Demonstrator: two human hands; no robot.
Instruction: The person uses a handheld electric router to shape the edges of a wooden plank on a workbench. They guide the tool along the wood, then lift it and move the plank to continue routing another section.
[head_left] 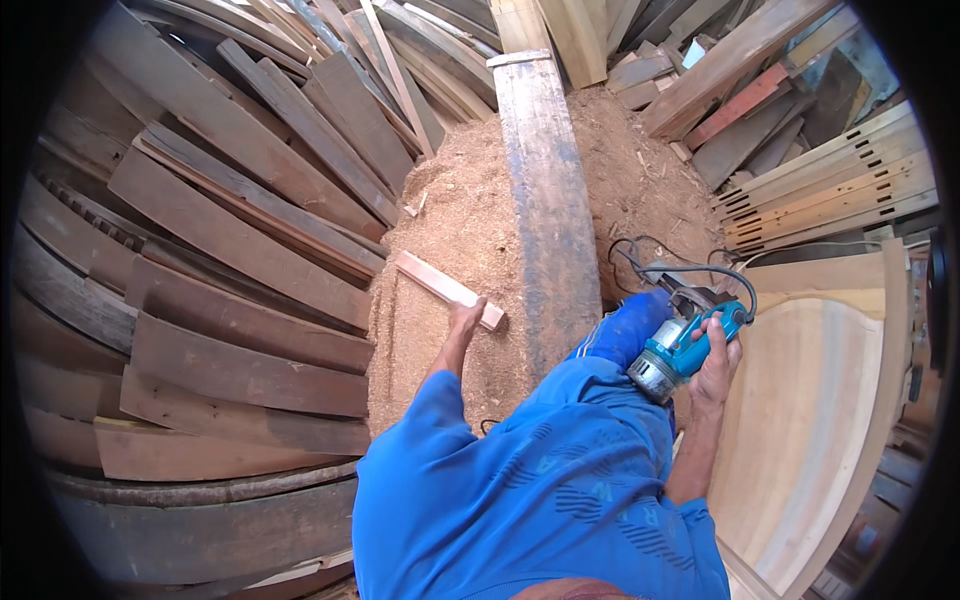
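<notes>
Sawdust (pixel 470 230) lies in a deep heap on both sides of the long weathered plank (pixel 548 210), which runs away from the person and serves as the landmark here. Left of that plank, the left hand (pixel 466 322) is clenched around the near end of a short pale wood offcut (pixel 447 288); the rest of the offcut slants up and away to the left, resting on the heap. Right of the plank, at its near end, the right hand (pixel 715 362) is wrapped around the body of a blue handheld power tool (pixel 680 345), its metal nose pointing down toward the blue-clad knee; a black cord (pixel 655 258) loops from it across the sawdust just right of the plank.

To handle the offcut well, I would judge a firmer hold nearer its middle wiser, since gripped at one end it will swing and drag through loose dust. The tool's nose wants keeping turned off the leg, and the cord kept out from under the plank's edge.

Room is tight. Left of the plank, beyond the heap, stacked dark boards (pixel 230 240) present a wall of jutting ends. Right of the plank, a pale arched wooden panel (pixel 810 400) sits close beside the tool hand, and more stacked timber crowds the plank's far end. The freest path seems to be straight over the heap along the plank.
</notes>
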